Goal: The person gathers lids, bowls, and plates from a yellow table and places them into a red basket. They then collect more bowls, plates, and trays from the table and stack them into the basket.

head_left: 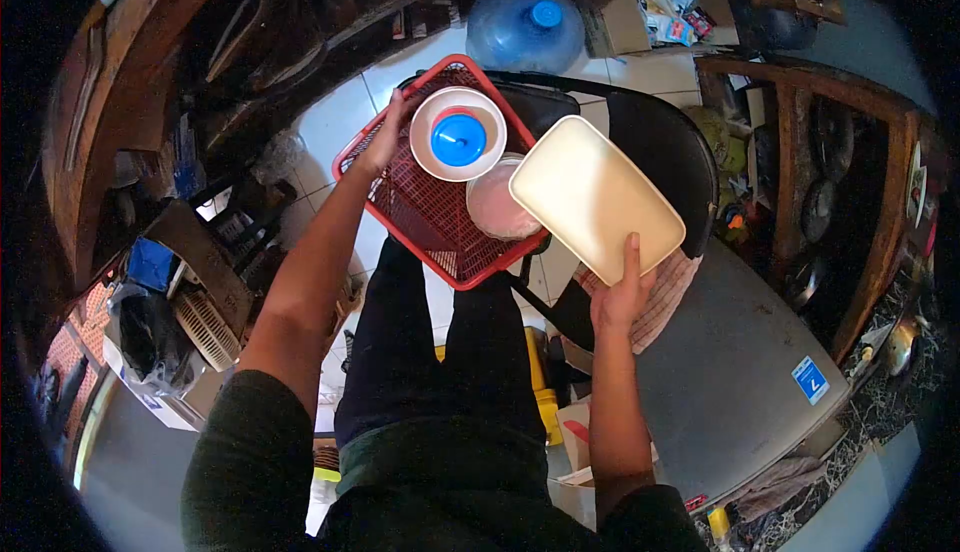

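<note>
My left hand (pixel 382 142) grips the left rim of a red plastic basket (pixel 425 207), its fingers partly hidden by the rim. In the basket sit a white bowl (pixel 423 145) with a blue round item (pixel 459 140) inside it, and a clear round container (pixel 497 202) with a pinkish look. My right hand (pixel 622 300) holds a cream rectangular tray (pixel 600 197) by its near edge, thumb on top and the other fingers beneath. The tray's far left corner overlaps the basket's right side in this view.
A black chair (pixel 660 132) stands behind the basket, with a striped cloth (pixel 668 302) near it. At right lies a grey surface (pixel 740 372) with a blue sticker. A big blue water jug (pixel 525 27) rests on the tiled floor ahead. Wooden shelving (pixel 880 202) lines the right.
</note>
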`<control>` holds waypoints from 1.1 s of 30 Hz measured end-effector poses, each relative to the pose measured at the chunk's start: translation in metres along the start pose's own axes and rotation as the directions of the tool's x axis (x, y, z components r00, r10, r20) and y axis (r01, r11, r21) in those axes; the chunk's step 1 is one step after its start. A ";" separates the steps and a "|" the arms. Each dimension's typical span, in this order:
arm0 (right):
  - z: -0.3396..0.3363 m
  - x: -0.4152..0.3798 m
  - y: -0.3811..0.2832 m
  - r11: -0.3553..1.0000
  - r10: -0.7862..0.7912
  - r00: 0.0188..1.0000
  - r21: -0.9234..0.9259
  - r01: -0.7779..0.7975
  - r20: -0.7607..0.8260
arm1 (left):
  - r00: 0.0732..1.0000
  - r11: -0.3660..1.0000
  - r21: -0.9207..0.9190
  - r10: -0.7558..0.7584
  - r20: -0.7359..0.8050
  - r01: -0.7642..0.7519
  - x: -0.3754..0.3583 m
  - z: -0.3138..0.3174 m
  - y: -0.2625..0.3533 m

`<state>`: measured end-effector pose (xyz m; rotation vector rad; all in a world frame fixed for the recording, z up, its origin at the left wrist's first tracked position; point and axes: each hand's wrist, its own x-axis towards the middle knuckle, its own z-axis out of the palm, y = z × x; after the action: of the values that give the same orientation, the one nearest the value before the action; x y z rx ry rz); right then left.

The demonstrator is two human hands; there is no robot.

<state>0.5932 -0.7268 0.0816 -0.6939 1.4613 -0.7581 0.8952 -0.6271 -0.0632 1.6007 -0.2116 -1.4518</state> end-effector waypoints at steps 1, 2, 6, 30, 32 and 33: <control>0.001 -0.001 -0.003 1.000 0.018 0.999 -0.002 -0.018 -0.032 | 0.999 1.000 0.000 -0.031 0.015 0.031 0.008 -0.004 -0.005; 0.001 0.000 -0.005 0.999 0.035 0.997 -0.004 -0.036 -0.063 | 0.999 0.999 0.001 -0.034 0.017 0.034 0.013 -0.007 -0.010; -0.003 0.003 -0.002 0.998 0.048 0.997 0.041 -0.046 -0.067 | 0.995 0.997 -0.015 -0.069 0.078 0.070 0.032 -0.019 -0.026; -0.003 0.015 0.008 0.997 -0.071 0.995 -0.048 0.067 -0.073 | 0.995 0.999 -0.022 -0.033 0.089 0.035 0.035 0.003 -0.044; -0.001 0.015 0.008 0.995 -0.090 0.995 -0.057 0.087 -0.048 | 0.996 0.999 -0.042 -0.023 0.084 0.027 0.039 0.002 -0.049; 0.001 0.015 0.008 0.994 -0.092 0.995 -0.057 0.089 -0.042 | 0.997 0.999 -0.045 -0.020 0.081 0.024 0.039 0.001 -0.051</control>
<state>0.5935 -0.7341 0.0662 -0.7945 1.5044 -0.8100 0.8829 -0.6253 -0.1267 1.5136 -0.2060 -1.5289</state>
